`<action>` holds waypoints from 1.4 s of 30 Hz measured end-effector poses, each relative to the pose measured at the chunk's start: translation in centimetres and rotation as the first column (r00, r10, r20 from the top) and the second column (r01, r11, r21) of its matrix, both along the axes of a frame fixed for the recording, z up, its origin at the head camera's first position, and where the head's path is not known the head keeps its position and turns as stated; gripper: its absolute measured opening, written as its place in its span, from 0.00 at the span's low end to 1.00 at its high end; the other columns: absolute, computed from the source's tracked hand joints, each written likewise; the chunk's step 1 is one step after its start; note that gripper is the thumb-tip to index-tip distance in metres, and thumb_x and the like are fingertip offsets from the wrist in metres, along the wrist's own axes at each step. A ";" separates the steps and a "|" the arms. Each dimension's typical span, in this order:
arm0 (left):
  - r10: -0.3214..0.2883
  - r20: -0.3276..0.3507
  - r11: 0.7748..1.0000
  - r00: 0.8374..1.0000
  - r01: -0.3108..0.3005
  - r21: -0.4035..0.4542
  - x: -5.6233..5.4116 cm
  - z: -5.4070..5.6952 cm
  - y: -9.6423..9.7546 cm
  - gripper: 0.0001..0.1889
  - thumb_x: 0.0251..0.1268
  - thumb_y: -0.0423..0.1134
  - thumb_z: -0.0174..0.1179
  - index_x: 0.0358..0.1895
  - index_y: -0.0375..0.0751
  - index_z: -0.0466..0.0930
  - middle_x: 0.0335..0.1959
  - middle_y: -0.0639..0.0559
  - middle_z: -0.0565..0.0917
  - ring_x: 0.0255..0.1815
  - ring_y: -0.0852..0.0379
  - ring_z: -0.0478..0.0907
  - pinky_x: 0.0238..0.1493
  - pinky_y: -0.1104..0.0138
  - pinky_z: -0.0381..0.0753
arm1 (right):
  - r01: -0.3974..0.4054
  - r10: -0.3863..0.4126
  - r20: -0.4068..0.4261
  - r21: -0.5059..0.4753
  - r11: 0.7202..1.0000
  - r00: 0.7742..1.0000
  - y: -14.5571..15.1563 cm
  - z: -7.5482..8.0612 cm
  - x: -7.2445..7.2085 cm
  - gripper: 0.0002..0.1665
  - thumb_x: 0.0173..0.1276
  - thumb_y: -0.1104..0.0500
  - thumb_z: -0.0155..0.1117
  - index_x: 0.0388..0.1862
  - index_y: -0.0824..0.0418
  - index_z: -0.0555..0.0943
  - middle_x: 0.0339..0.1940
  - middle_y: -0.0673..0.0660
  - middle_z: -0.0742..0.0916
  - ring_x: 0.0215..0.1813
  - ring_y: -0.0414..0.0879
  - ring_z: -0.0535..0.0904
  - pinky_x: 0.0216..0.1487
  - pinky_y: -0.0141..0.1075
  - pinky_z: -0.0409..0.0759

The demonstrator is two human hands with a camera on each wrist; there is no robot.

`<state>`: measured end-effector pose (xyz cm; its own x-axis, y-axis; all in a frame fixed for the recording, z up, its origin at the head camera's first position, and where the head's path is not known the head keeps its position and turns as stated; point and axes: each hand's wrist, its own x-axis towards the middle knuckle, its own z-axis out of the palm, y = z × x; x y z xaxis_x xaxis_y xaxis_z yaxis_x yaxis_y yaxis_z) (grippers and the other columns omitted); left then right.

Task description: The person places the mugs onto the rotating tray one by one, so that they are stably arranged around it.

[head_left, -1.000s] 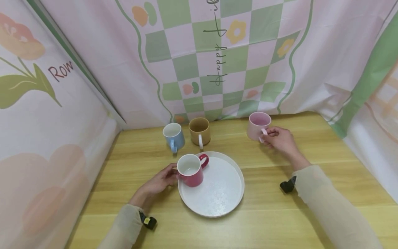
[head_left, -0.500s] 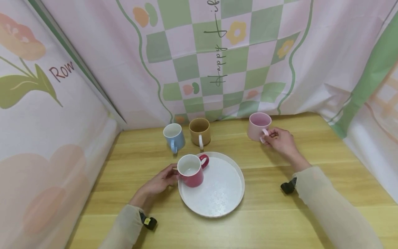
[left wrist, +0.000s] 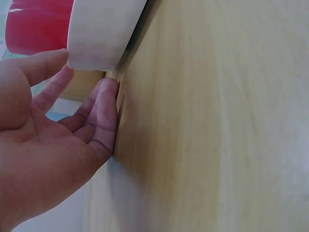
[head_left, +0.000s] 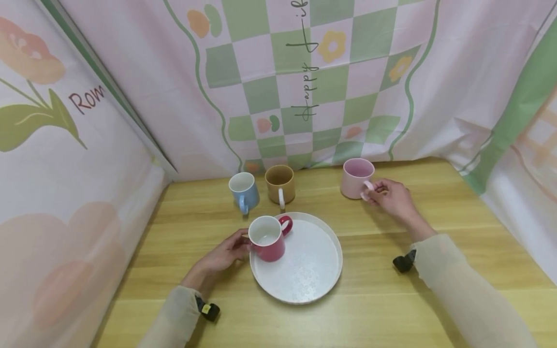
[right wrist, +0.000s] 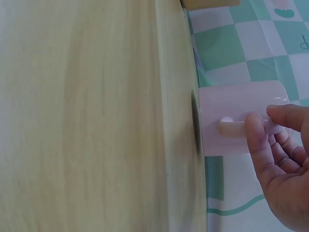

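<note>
Near the back right, my right hand [head_left: 391, 197] pinches the handle of a light pink mug [head_left: 356, 179] between thumb and fingers. In the right wrist view the pink mug [right wrist: 231, 99] stands upright, its base right at the tabletop. A round white tray [head_left: 313, 270] lies in the middle, bearing a dark pink mug [head_left: 271, 249] with a white inside at its left rim. My left hand [head_left: 222, 252] is beside that mug, fingers loosely bent. The left wrist view has its thumb tip right at the tray's side wall [left wrist: 99, 41] and the lower fingers against the table.
Behind the tray stand a blue mug [head_left: 247, 197] and a brown mug [head_left: 283, 191] with a white handle, side by side. A patterned cloth [head_left: 322, 92] hangs along the table's back edge, and another cloth [head_left: 87, 183] is at the left.
The light pink mug has shifted slightly left in my right hand's grip during the last half second. My left hand, the tray and the other mugs stay where they were.
</note>
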<state>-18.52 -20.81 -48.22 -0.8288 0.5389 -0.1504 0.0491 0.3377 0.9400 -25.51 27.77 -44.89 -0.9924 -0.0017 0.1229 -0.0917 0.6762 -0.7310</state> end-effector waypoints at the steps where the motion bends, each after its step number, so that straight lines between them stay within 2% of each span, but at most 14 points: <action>1: -0.001 0.000 1.000 1.000 0.001 0.001 0.0 0.0 0.0 0.25 0.75 0.33 0.53 0.72 0.40 0.62 0.61 0.31 0.76 0.54 0.55 0.74 0.50 0.64 0.78 | -0.004 0.004 0.002 -0.001 1.000 1.000 -0.1 0.1 0.1 0.14 0.72 0.52 0.63 0.43 0.63 0.81 0.38 0.64 0.89 0.31 0.40 0.83 0.28 0.31 0.79; 12: -0.008 -0.002 1.000 1.000 0.008 -0.001 0.2 0.2 0.0 0.25 0.75 0.33 0.53 0.72 0.40 0.62 0.61 0.31 0.75 0.55 0.54 0.74 0.52 0.63 0.78 | -0.032 0.032 -0.012 0.034 0.999 0.999 -1.0 0.6 0.7 0.15 0.71 0.50 0.65 0.43 0.63 0.81 0.37 0.62 0.89 0.32 0.38 0.81 0.29 0.31 0.77; 21: -0.006 0.008 1.000 1.000 0.006 0.003 0.1 0.1 0.0 0.25 0.75 0.33 0.52 0.73 0.40 0.61 0.61 0.32 0.75 0.54 0.55 0.73 0.50 0.64 0.78 | -0.055 0.054 -0.017 -0.007 0.998 0.998 -1.5 0.7 1.1 0.13 0.72 0.53 0.64 0.43 0.63 0.81 0.37 0.63 0.89 0.32 0.41 0.84 0.28 0.31 0.80; 27: -0.001 0.009 1.000 1.000 0.001 0.002 0.2 0.1 0.0 0.25 0.75 0.33 0.52 0.73 0.41 0.61 0.61 0.31 0.75 0.53 0.55 0.73 0.49 0.65 0.78 | -0.070 0.069 -0.021 -0.029 0.997 0.997 -2.0 1.1 1.5 0.14 0.71 0.55 0.66 0.45 0.64 0.80 0.41 0.65 0.88 0.32 0.37 0.84 0.31 0.33 0.83; 34: 0.000 0.007 1.000 1.000 0.000 0.008 0.2 0.2 0.0 0.26 0.75 0.33 0.52 0.73 0.40 0.61 0.61 0.30 0.75 0.53 0.55 0.73 0.49 0.65 0.78 | -0.108 0.109 0.008 -0.081 0.991 0.994 -2.9 2.0 2.1 0.15 0.70 0.56 0.66 0.48 0.67 0.80 0.44 0.67 0.86 0.36 0.46 0.87 0.35 0.40 0.87; 42: -0.003 0.008 1.000 1.000 0.003 0.005 0.2 0.0 -0.1 0.25 0.76 0.33 0.52 0.73 0.41 0.61 0.61 0.31 0.76 0.55 0.55 0.74 0.51 0.63 0.78 | -0.150 0.151 -0.001 -0.091 0.984 0.989 -3.8 2.8 2.8 0.15 0.71 0.58 0.65 0.48 0.68 0.80 0.43 0.68 0.87 0.35 0.45 0.87 0.33 0.33 0.85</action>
<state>-18.34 -20.92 -48.24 -0.8259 0.5422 -0.1545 0.0423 0.3328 0.9420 -22.67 23.97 -42.13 -0.9824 -0.1402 0.1234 -0.1828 0.5861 -0.7893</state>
